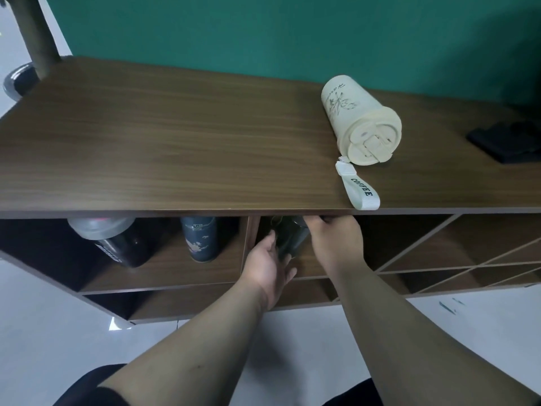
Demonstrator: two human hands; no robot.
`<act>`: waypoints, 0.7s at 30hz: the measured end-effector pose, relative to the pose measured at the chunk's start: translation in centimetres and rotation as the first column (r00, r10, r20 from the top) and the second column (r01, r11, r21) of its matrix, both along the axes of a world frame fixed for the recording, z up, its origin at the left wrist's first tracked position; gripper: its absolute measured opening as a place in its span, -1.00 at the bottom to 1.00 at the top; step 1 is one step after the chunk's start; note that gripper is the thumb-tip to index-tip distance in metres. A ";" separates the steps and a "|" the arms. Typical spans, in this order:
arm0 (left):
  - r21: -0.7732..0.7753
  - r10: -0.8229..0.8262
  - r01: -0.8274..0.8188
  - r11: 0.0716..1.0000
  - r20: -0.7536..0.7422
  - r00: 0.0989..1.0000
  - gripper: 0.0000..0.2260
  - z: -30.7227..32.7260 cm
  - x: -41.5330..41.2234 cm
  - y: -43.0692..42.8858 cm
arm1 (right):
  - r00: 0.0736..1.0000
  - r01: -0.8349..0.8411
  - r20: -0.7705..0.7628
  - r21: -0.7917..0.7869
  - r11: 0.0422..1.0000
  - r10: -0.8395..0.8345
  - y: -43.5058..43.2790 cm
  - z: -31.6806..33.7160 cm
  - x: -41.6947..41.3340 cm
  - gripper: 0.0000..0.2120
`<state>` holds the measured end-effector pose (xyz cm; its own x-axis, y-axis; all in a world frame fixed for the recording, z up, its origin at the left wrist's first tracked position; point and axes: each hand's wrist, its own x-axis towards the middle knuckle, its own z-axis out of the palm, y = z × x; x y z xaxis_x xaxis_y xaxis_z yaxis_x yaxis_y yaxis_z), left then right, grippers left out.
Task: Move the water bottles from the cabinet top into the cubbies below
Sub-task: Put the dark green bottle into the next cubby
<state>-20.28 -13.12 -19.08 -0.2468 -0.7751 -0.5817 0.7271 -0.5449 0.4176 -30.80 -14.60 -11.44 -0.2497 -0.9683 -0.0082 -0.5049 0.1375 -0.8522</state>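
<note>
Both bare forearms reach forward and down from the bottom of the view into the middle cubby (295, 268) under the cabinet top (175, 148). The left hand (268, 266) comes in low, palm turned toward the right, its thumb laid along the side of a dark bottle (289, 237) and its fingers curled under the bottle's lower end. The right hand (336, 240) comes in higher, knuckles up, its fingers wrapped over the bottle's upper part just below the front edge of the top. Both hands are closed around the bottle, which leans inside the cubby; its upper end is hidden by the edge of the top and by the right hand.

In the left cubby (164, 271), beyond a vertical divider (247, 244), stand 2 other bottles: a black shaker bottle (117, 244) with a grey lid, leaning, and a dark blue flask (202, 240) with a pale pattern, upright. They are apart from each other and from the hands.

On the cabinet top, well right of centre, 1 cream bottle (358, 118) lies on its side, lid toward the camera, printed with a dark ink drawing. Its white strap (358, 189), marked COFFEE, trails to the front edge, directly above the right hand. A black object (508, 142) lies at the far right of the top. To the right, the cabinet holds diagonal slatted compartments (456, 253).
</note>
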 end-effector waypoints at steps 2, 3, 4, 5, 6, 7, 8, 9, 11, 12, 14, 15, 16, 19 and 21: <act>-0.030 -0.029 0.033 0.999 0.112 0.993 -0.52 -0.6 0.0 -0.3 | 0.999 -0.039 0.029 -0.025 0.999 0.039 -0.3 -0.5 0.1 -0.88; -0.036 -0.031 0.036 0.999 0.145 0.989 -0.52 -0.9 0.0 -0.4 | 0.997 -0.058 0.056 -0.025 0.998 0.059 -0.4 -0.6 0.2 -0.92; -0.036 -0.033 0.039 0.999 0.164 0.986 -0.52 -1.1 0.0 -0.6 | 0.994 -0.080 0.076 -0.033 0.996 0.082 -0.5 -0.7 0.3 -0.95; -0.038 -0.036 0.044 0.998 0.177 0.983 -0.52 -1.3 0.0 -0.6 | 0.992 -0.098 0.081 -0.035 0.995 0.101 -0.6 -0.7 0.2 -0.93; -0.041 -0.037 0.045 0.998 0.182 0.983 -0.52 -1.4 0.0 -0.7 | 0.989 -0.110 0.090 -0.044 0.993 0.114 -0.7 -0.7 0.3 -0.90; -0.045 -0.040 0.049 0.998 0.189 0.981 -0.51 -1.4 0.0 -0.7 | 0.990 -0.111 0.084 -0.055 0.992 0.115 -0.7 -0.8 0.3 -0.87; -0.051 -0.041 0.052 0.997 0.197 0.979 -0.50 -1.4 0.0 -0.7 | 0.990 -0.104 0.089 -0.065 0.992 0.110 -0.8 -0.8 0.3 -0.86; -0.056 -0.040 0.052 0.997 0.205 0.978 -0.49 -1.3 -0.1 -0.7 | 0.989 -0.107 0.093 -0.068 0.992 0.113 -0.9 -0.9 0.3 -0.86; -0.064 -0.034 0.050 0.997 0.230 0.973 -0.50 -1.1 -0.2 -0.6 | 0.985 -0.113 0.119 -0.075 0.991 0.121 -1.0 -1.1 0.1 -0.85; -0.067 -0.033 0.052 0.996 0.256 0.966 -0.51 -0.9 -0.2 -0.6 | 0.985 -0.114 0.123 -0.083 0.990 0.123 -1.0 -1.2 0.1 -0.83; -0.071 -0.036 0.062 0.996 0.318 0.947 -0.54 -0.6 -0.3 -0.4 | 0.986 -0.112 0.115 -0.094 0.989 0.122 -1.0 -1.2 0.2 -0.82; -0.075 -0.039 0.068 0.995 0.340 0.940 -0.55 -0.5 -0.3 -0.4 | 0.987 -0.108 0.106 -0.099 0.989 0.118 -1.1 -1.3 0.1 -0.82; -0.079 -0.047 0.081 0.994 0.361 0.931 -0.55 -0.5 -0.3 -0.3 | 0.988 -0.105 0.101 -0.102 0.989 0.115 -1.1 -1.3 0.1 -0.84; -0.110 -0.090 0.147 0.983 0.412 0.907 -0.52 -0.4 -0.2 -0.2 | 0.989 -0.111 0.090 -0.078 0.991 0.118 -1.2 -1.6 -0.1 -0.91; -0.131 -0.117 0.200 0.971 0.469 0.875 -0.44 -0.3 0.0 -0.1 | 0.989 -0.120 0.084 -0.058 0.991 0.125 -1.1 -1.6 -0.2 -0.97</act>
<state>-20.31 -13.26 -19.35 -0.1148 -0.8448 -0.5226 0.3437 -0.5274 0.7770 -30.95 -15.70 -13.06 -0.1297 -0.9912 0.0272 -0.4385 0.0327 -0.8982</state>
